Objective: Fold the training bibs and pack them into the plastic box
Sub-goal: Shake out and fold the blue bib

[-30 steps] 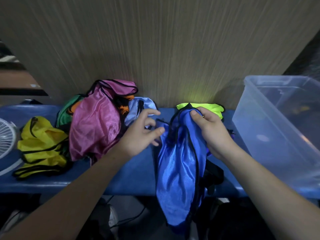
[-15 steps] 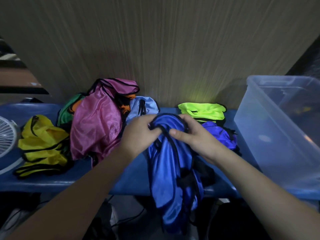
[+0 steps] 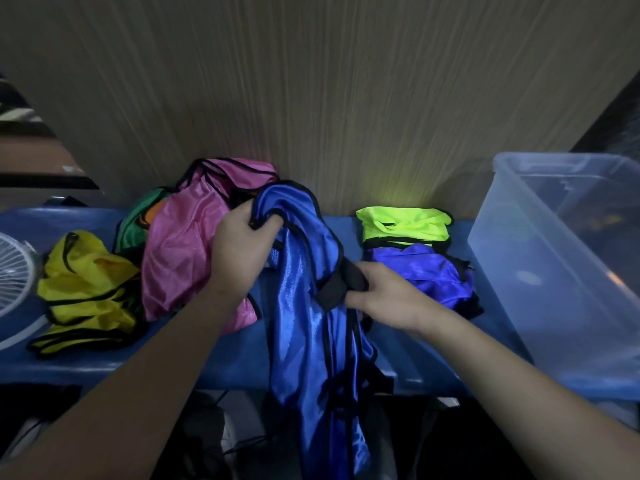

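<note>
Both hands, left hand (image 3: 239, 251) and right hand (image 3: 384, 299), are gripping the blue bib (image 3: 304, 306) mid-frame; the box (image 3: 519, 258) at right is looking empty, with loose bibs (image 3: 180, 251) waiting at left.

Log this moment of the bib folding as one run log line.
step: folding blue bib | left hand: grips top edge | right hand: grips black trim | plastic box: no bibs visible inside

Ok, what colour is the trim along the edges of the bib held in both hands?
Black, edging the shiny blue bib; the head view shows it.
</note>
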